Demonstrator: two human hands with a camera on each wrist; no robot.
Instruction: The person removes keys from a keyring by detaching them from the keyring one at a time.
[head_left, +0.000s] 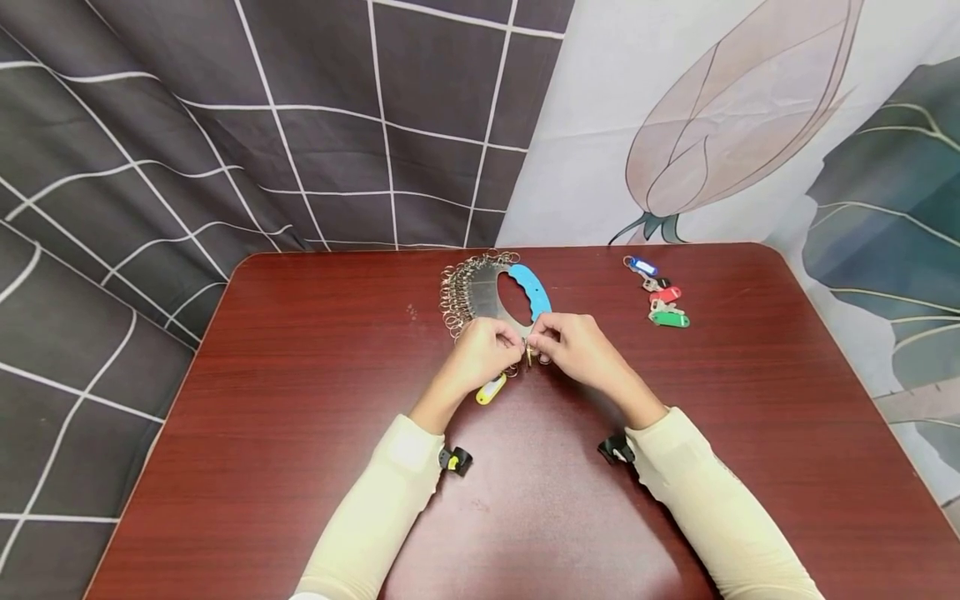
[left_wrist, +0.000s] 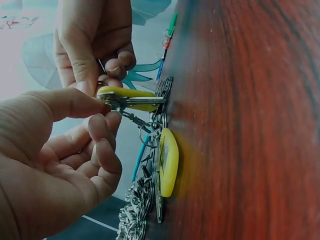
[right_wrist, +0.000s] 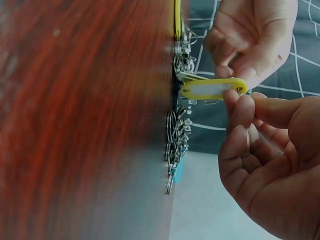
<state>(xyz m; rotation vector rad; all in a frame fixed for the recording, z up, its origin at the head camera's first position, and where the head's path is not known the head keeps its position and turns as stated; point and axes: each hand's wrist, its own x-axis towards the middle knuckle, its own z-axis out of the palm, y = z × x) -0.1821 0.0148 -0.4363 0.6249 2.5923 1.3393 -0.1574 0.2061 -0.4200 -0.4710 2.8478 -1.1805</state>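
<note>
Both hands meet at the near end of a curved metal key holder (head_left: 486, 292) with a blue handle (head_left: 531, 287) and many rings and clips along its edge. My left hand (left_wrist: 55, 160) pinches the heads of some keys (left_wrist: 142, 101) between thumb and forefinger. Beside these keys hangs a yellow key tag (right_wrist: 207, 89) with a white label. Close against it, my right hand (right_wrist: 280, 155) pinches the small ring at the tag's end, which the fingertips mostly hide. A second yellow tag (head_left: 491, 389) lies on the table below the left hand.
At the right rear of the red-brown table (head_left: 300, 375) lie keys with a blue tag (head_left: 642, 266), a red tag (head_left: 665, 295), a green tag (head_left: 670, 319) and a black piece. A dark grid curtain (head_left: 315, 150) and a pale printed one (head_left: 585, 150) hang behind.
</note>
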